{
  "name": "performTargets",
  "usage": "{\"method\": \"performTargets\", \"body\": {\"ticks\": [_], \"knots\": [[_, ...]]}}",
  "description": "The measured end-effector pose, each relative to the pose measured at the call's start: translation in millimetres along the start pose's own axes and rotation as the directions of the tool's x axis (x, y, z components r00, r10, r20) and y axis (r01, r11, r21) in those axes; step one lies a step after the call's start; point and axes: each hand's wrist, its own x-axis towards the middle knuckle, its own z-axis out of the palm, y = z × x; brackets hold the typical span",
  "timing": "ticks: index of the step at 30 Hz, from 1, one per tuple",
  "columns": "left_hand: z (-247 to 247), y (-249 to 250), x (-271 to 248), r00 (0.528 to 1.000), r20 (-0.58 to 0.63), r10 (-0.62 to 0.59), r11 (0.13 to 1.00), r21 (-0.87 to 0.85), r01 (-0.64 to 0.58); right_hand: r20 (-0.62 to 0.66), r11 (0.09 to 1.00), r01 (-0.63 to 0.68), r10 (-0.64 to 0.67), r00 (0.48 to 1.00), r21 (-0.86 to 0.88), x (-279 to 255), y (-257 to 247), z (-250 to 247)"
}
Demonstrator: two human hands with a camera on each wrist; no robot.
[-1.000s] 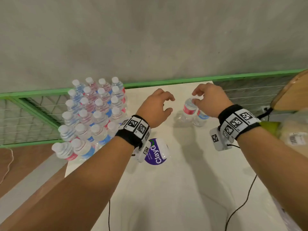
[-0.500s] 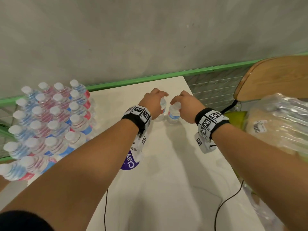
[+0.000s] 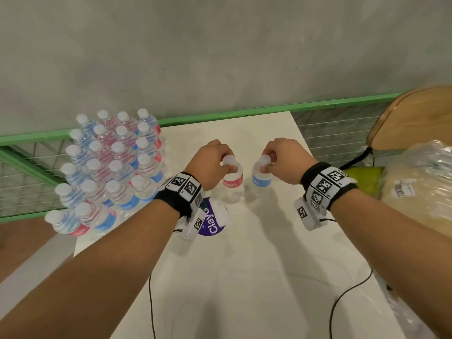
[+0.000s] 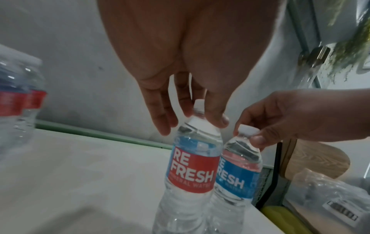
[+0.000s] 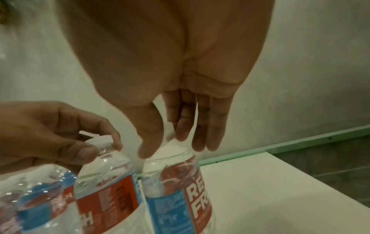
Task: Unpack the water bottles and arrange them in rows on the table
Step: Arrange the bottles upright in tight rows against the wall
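Head view shows two water bottles standing upright near the middle of the white surface (image 3: pixel 256 241), just beside each other. The red-labelled bottle (image 3: pixel 232 183) is pinched at its cap by the left hand (image 3: pixel 210 162), and the blue-labelled bottle (image 3: pixel 261 179) is pinched at its cap by the right hand (image 3: pixel 285 160). In both wrist views the fingers are seen clamped round the neck and cap, thumb on one side and fingertips on the other, with the bodies hanging free below.

A block of arranged bottles (image 3: pixel 110 162) already stands in rows at the left edge of the surface, well apart from the pair in hand. The opened plastic wrap (image 3: pixel 415 182) lies to the right on a wooden chair (image 3: pixel 415 118).

The step in hand is judged to be the carrying of this pair to the block. A cap grip leaves a full bottle free to swing, so the pair is best lifted straight up, kept vertical and moved slowly. The pair should be lowered beside the nearest row, label heights matched, and released only once each base sits flat. Care is needed over the round purple-labelled container (image 3: pixel 211 220) near the left wrist, and the standing rows should not be brushed, since one knock could topple several.
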Motion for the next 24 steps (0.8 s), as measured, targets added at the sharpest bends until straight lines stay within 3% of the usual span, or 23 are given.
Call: {"method": "performTargets", "body": {"ticks": [9, 17, 21, 24], "knots": [[-70.2, -56.4, -103.1, 0.977, 0.023, -0.213, 0.977, 0.014, 0.213, 0.152, 0.980, 0.176, -0.188, 0.970, 0.092, -27.4, -108.1, 27.4], [-107.5, -106.2, -158.5, 0.971, 0.032, -0.239, 0.959, 0.162, 0.230, 0.302, 0.956, 0.277, -0.294, 0.907, 0.096, -24.8, -188.2, 76.1], [-112.0, -126.4, -169.7, 0.985, 0.012, -0.172, 0.898, 0.412, 0.152, 0.312, 0.948, 0.309, -0.315, 0.897, 0.070, -20.5, -214.8, 95.7], [-114.3, -137.5, -173.3, 0.983, 0.006, -0.184, 0.856, 0.492, 0.157, 0.280, 0.947, 0.317, -0.320, 0.905, 0.058, -16.9, -229.0, 104.5]]}}
